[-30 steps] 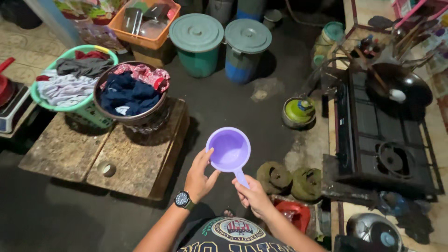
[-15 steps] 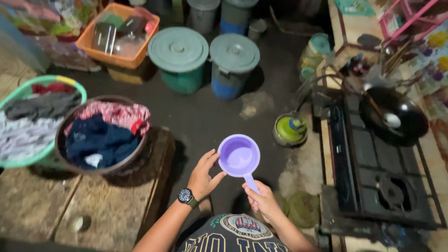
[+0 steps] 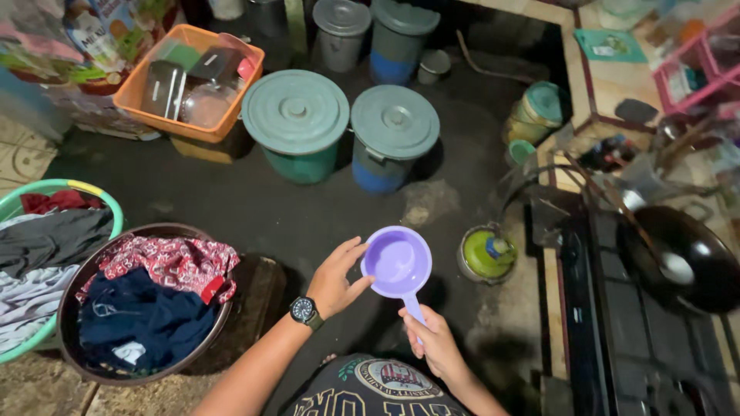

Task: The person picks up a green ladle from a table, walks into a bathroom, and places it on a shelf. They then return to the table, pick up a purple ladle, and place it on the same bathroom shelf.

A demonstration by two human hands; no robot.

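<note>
So the small purple plastic dipper has drifted toward frame centre, right hand still gripping its handle, left hand loosely open, cupping the rim.

I'm looking down on a home's back kitchen and wash area: gas stove with wok, lidded bins, laundry basin.

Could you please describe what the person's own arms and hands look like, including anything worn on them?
Both forearms are bare, with no sleeves or gloves in view. The left hand has a dark round-faced wristwatch on a dark strap at its wrist. The right hand and its wrist carry nothing. No rings show.
</note>
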